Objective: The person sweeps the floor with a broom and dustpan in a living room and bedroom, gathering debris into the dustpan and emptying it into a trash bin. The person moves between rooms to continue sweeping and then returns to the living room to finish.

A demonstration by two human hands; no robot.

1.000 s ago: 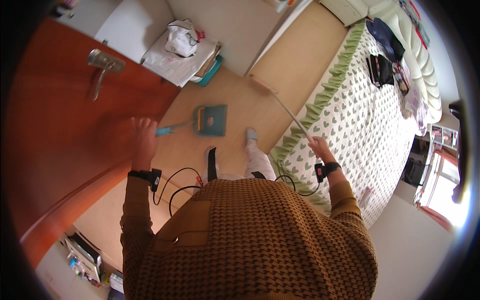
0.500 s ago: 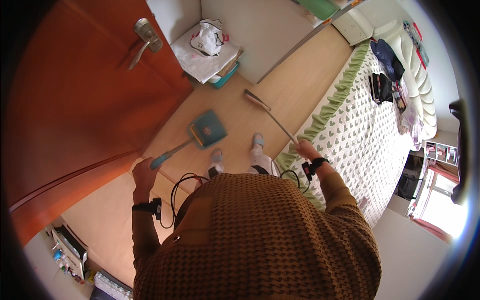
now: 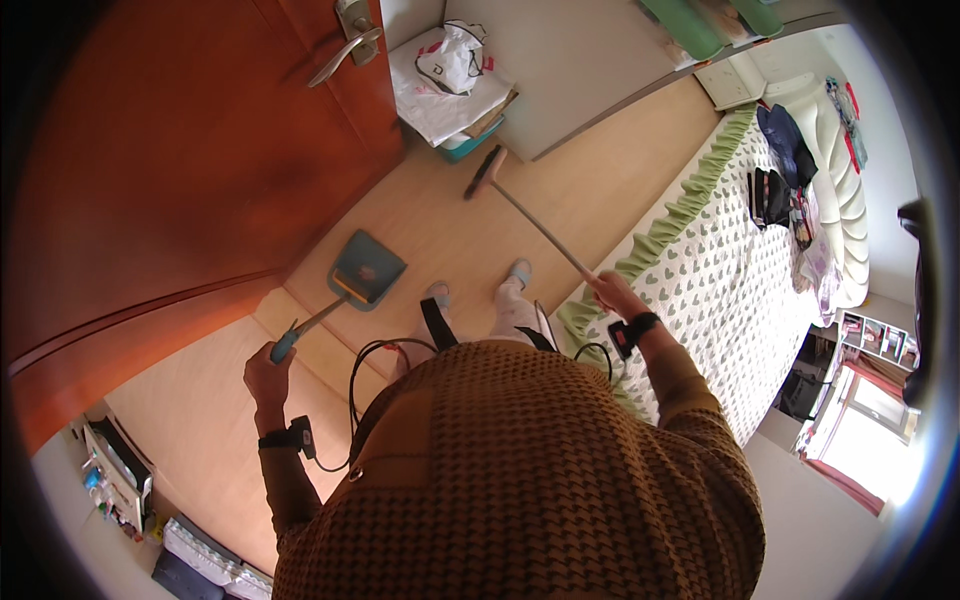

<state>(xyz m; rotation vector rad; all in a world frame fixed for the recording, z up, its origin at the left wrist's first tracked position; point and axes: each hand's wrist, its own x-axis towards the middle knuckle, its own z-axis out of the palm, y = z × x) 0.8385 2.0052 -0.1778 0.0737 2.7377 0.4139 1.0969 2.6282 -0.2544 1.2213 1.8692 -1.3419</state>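
My left hand [image 3: 267,376] is closed round the blue-green handle of a long-handled dustpan [image 3: 382,262]. Its teal pan, with an orange-yellow strip near the handle, is over the floor left of my feet. My right hand [image 3: 615,293] grips the upper end of a broom [image 3: 541,231] with a thin grey stick. The broom's pinkish head with dark bristles is farther off, near the foot of the grey-white cabinet side and away from the dustpan. Whether the bristles touch the floor I cannot tell.
A reddish-brown door [image 3: 200,150] with a metal handle stands at the left. Beyond the broom head, a white bag [image 3: 455,62] lies on a teal-based stack. A bed [image 3: 700,290] with a heart-patterned cover and green ruffle fills the right side. Cables hang from my wrists.
The dustpan has moved left with my left hand. The broom head has swung left and farther away, and has turned. My view and feet have shifted slightly.
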